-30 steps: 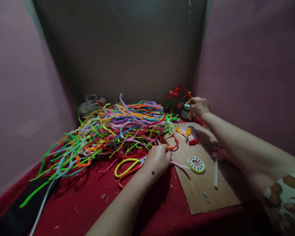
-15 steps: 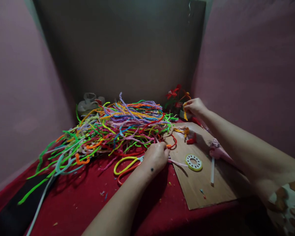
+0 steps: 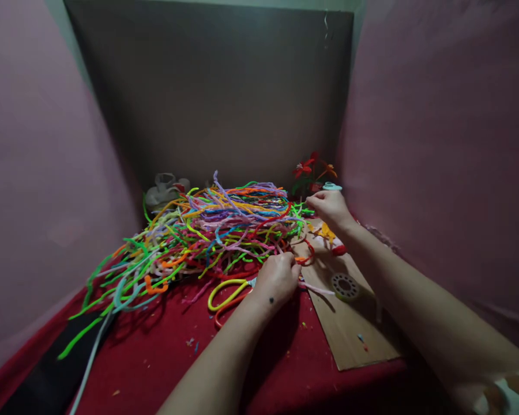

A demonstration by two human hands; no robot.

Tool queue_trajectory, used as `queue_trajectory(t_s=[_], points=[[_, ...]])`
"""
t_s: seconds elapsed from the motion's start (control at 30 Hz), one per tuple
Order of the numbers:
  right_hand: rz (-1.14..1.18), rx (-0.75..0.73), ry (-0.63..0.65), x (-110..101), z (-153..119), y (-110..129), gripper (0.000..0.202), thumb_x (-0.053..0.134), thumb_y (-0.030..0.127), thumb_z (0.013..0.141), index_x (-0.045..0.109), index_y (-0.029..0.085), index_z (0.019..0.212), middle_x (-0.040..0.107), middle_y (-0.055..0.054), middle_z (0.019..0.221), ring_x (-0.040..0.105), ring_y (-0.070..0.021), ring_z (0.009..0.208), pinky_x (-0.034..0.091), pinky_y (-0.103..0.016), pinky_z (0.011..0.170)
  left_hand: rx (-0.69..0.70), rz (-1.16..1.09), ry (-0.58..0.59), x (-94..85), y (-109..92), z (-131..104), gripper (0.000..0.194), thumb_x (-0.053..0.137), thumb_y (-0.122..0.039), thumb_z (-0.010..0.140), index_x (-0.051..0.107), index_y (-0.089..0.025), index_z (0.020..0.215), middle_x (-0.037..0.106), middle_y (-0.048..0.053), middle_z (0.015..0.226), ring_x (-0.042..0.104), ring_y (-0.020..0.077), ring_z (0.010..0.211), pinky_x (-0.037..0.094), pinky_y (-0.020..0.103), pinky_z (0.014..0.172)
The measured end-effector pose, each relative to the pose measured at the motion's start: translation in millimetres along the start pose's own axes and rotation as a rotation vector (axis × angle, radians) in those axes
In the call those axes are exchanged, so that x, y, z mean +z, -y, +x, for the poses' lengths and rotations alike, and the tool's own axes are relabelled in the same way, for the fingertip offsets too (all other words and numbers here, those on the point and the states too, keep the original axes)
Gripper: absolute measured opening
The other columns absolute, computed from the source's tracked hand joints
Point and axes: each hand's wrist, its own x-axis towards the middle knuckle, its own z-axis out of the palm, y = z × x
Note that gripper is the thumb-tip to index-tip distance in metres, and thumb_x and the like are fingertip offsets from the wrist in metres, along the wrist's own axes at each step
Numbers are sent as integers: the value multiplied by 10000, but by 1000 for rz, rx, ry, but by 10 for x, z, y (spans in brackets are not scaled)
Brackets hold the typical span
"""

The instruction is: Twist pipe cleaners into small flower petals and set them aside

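Note:
My left hand (image 3: 277,279) is closed low over the red cloth, a pink pipe cleaner (image 3: 320,289) running out from it to the right. Beside it lie scissors (image 3: 227,295) with yellow and orange handles, their blades partly hidden by the hand. My right hand (image 3: 331,208) is raised past the far end of the cardboard, fingertips pinched together near green pipe cleaner tips; what they hold, if anything, is too small to make out. Yellow-orange pipe cleaner pieces (image 3: 327,232) and a red piece (image 3: 339,250) lie on the cardboard (image 3: 341,340), below my right wrist.
A large tangled heap of colourful pipe cleaners (image 3: 237,222) covers the back and left of the red cloth (image 3: 155,363). A round holed disc (image 3: 345,286) sits on the cardboard. Red and orange flowers (image 3: 313,170) stand behind, near a light blue round object (image 3: 332,186). Walls close in on both sides.
My right hand has moved left from beside the flowers and no longer visibly holds the yellow-orange piece. My left hand stays by the scissors. The view has shifted slightly.

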Motion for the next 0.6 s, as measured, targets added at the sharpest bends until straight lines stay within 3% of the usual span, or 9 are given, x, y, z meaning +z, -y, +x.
queue_trajectory(t_s=[0.1, 0.2, 0.3, 0.37, 0.47, 0.53, 0.6], points=[[194, -57, -11, 114, -312, 205, 300, 482, 334, 732, 675, 109, 685, 610, -32, 551, 521, -123, 517, 363, -206, 497, -2, -6, -26, -8, 3, -5, 221, 441, -231, 786, 644, -172, 722, 674, 70, 728, 604, 169, 711, 413, 256, 661], [172, -172, 24, 143, -563, 330, 294, 478, 320, 760, 641, 138, 597, 579, -11, 519, 506, -115, 515, 345, -207, 511, -1, -12, -68, -4, 1, -10, 209, 427, -174, 775, 631, -176, 730, 670, 57, 727, 597, 159, 695, 412, 251, 650], [161, -306, 87, 136, -699, 318, 263, 460, 286, 800, 649, 162, 665, 628, -20, 605, 547, -126, 568, 373, -214, 561, 6, -18, -115, -3, -8, -19, 201, 421, -147, 773, 617, -181, 746, 665, 44, 756, 589, 146, 710, 416, 238, 656], [117, -403, 38, 150, -754, 241, 246, 446, 267, 822, 646, 172, 714, 656, -45, 698, 581, -148, 650, 394, -228, 620, 17, -43, -163, -59, 1, -17, 190, 426, -149, 779, 613, -187, 773, 665, 32, 810, 588, 134, 756, 423, 226, 698], [32, -500, 58, 190, -814, 108, 236, 429, 257, 843, 640, 176, 778, 663, -71, 766, 600, -170, 707, 411, -252, 662, 1, -152, -355, -328, 76, 33, 176, 444, -179, 785, 615, -187, 824, 662, 22, 857, 589, 124, 804, 432, 220, 759], [23, -528, 89, 204, -832, 73, 229, 430, 245, 848, 642, 182, 788, 662, -69, 779, 599, -171, 724, 417, -262, 684, -62, -155, -539, -636, 175, 109, 202, 432, -218, 799, 610, -164, 879, 659, 40, 856, 595, 133, 801, 442, 228, 756], [34, -523, 92, 206, -817, 115, 210, 441, 222, 842, 644, 181, 809, 656, -63, 794, 592, -167, 734, 421, -263, 689, -162, 14, -747, -983, 305, 207, 241, 413, -212, 799, 614, -155, 919, 654, 62, 918, 590, 157, 859, 434, 254, 804]])
